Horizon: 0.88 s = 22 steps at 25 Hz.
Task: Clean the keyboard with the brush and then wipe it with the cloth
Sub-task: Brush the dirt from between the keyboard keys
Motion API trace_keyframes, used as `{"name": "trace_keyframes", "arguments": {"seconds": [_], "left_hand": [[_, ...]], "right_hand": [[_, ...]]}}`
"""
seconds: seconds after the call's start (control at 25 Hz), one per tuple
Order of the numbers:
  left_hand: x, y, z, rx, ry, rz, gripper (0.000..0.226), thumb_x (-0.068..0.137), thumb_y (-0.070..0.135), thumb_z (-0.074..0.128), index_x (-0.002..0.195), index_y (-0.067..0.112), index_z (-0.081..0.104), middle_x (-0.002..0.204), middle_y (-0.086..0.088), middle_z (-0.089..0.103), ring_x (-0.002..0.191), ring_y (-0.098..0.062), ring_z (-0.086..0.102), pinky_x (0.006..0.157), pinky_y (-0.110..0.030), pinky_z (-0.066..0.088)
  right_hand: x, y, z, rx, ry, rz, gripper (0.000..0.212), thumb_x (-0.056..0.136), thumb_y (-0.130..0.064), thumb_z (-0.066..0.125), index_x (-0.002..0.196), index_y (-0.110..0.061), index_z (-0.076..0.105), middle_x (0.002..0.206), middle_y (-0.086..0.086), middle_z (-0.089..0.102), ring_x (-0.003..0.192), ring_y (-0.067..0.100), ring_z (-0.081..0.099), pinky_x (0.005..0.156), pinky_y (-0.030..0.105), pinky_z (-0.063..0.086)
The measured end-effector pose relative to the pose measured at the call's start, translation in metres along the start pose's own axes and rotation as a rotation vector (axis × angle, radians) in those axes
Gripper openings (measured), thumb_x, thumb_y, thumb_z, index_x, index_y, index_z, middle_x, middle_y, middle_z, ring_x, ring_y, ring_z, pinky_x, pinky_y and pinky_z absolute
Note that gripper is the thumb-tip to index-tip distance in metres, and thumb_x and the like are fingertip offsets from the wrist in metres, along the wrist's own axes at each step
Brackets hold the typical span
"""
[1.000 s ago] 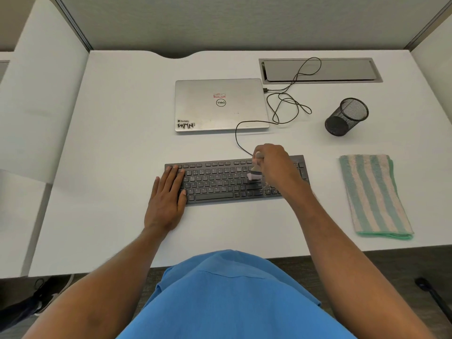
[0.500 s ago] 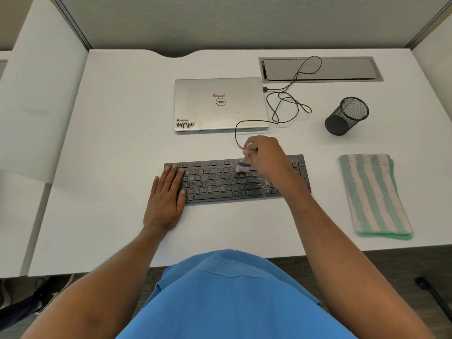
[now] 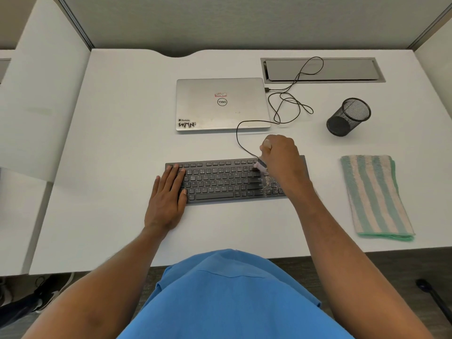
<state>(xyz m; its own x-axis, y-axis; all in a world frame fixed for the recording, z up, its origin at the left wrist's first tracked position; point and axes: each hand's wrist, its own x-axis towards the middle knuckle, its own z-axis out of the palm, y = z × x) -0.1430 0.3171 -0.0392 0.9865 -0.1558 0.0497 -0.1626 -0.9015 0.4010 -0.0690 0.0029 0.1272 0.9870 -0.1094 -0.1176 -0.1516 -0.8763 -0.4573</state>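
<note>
A dark grey keyboard (image 3: 220,182) lies on the white desk in front of me, with pale crumbs scattered over its right part. My right hand (image 3: 281,157) grips a small pale brush (image 3: 260,165), its bristles down on the upper rows right of centre. Most of the brush handle is hidden inside my fist. My left hand (image 3: 168,194) rests flat on the keyboard's left end, fingers straight. A folded green and cream striped cloth (image 3: 374,196) lies on the desk to the right of the keyboard.
A shut silver laptop (image 3: 222,104) sits behind the keyboard, with a black cable (image 3: 288,104) looping from it to the keyboard. A black mesh pen cup (image 3: 348,117) lies tipped at the right. A grey cable hatch (image 3: 322,69) is set into the desk's back.
My right hand and the brush moved up from the keyboard's middle rows to its top rows, then slightly right. My left hand stayed where it was.
</note>
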Motion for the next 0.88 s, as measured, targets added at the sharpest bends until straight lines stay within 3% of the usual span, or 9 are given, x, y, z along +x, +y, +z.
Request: {"name": "trace_keyframes", "arguments": {"seconds": [0.2,0.28,0.4,0.48,0.56,0.72,0.8,0.88], "left_hand": [[0.0,0.0,0.0,0.0,0.001,0.004,0.062,0.108,0.035,0.03,0.168,0.021,0.024,0.177,0.003,0.015,0.164,-0.012,0.004,0.133,-0.049,0.011],[0.0,0.0,0.0,0.0,-0.003,-0.002,0.062,0.108,0.035,0.03,0.169,0.021,0.023,0.177,0.003,0.014,0.164,-0.011,0.003,0.133,-0.049,0.011],[0.0,0.001,0.0,0.004,-0.005,0.002,0.063,0.108,0.036,0.029,0.169,0.021,0.023,0.177,0.003,0.014,0.164,-0.011,0.002,0.133,-0.049,0.011],[0.0,0.0,-0.001,0.001,-0.004,0.002,0.063,0.108,0.036,0.029,0.169,0.021,0.023,0.177,0.003,0.014,0.164,-0.012,0.002,0.133,-0.049,0.011],[0.0,0.001,0.0,0.001,-0.003,0.002,0.063,0.108,0.036,0.03,0.169,0.021,0.023,0.177,0.003,0.014,0.164,-0.012,0.003,0.133,-0.049,0.011],[0.0,0.001,0.0,-0.004,-0.002,0.003,0.062,0.108,0.035,0.031,0.169,0.022,0.023,0.177,0.003,0.015,0.164,-0.012,0.003,0.133,-0.049,0.011],[0.0,0.0,0.0,-0.003,-0.001,0.004,0.062,0.108,0.035,0.031,0.169,0.021,0.023,0.177,0.003,0.015,0.164,-0.012,0.003,0.133,-0.049,0.011],[0.0,0.0,0.0,0.003,-0.003,0.003,0.062,0.108,0.035,0.031,0.169,0.021,0.023,0.177,0.003,0.015,0.164,-0.012,0.003,0.133,-0.049,0.011]], "right_hand": [[-0.012,0.003,0.01,-0.056,0.012,0.056,0.023,0.102,-0.013,0.051,0.084,-0.003,0.063,0.077,0.008,0.064,0.061,0.019,0.057,0.055,0.026,0.037],[-0.011,0.003,0.005,-0.127,-0.024,0.091,0.023,0.103,-0.013,0.05,0.085,-0.005,0.061,0.066,0.001,0.055,0.052,0.012,0.052,0.047,0.022,0.031],[-0.013,0.003,-0.005,-0.097,0.055,0.087,0.034,0.102,-0.011,0.05,0.068,-0.011,0.046,0.057,-0.006,0.044,0.046,0.009,0.052,0.042,0.02,0.024],[-0.015,0.0,-0.006,-0.052,0.104,0.076,0.038,0.102,-0.013,0.048,0.065,-0.013,0.04,0.056,-0.008,0.04,0.043,0.004,0.042,0.043,0.017,0.021],[-0.016,-0.003,0.0,-0.032,0.103,0.08,0.037,0.103,-0.014,0.049,0.066,-0.013,0.042,0.058,-0.007,0.042,0.044,0.001,0.036,0.043,0.017,0.019],[-0.016,0.003,0.008,-0.069,0.003,0.115,0.022,0.104,-0.013,0.05,0.084,-0.005,0.057,0.063,0.0,0.052,0.05,0.006,0.048,0.038,0.015,0.024],[-0.016,0.003,0.004,-0.127,-0.017,0.132,0.02,0.103,-0.013,0.053,0.093,0.0,0.064,0.069,0.008,0.063,0.063,0.018,0.062,0.04,0.018,0.024],[-0.014,0.002,-0.001,-0.172,0.056,0.13,0.022,0.103,-0.016,0.05,0.088,-0.004,0.062,0.076,0.011,0.068,0.068,0.022,0.059,0.043,0.019,0.021]]}}
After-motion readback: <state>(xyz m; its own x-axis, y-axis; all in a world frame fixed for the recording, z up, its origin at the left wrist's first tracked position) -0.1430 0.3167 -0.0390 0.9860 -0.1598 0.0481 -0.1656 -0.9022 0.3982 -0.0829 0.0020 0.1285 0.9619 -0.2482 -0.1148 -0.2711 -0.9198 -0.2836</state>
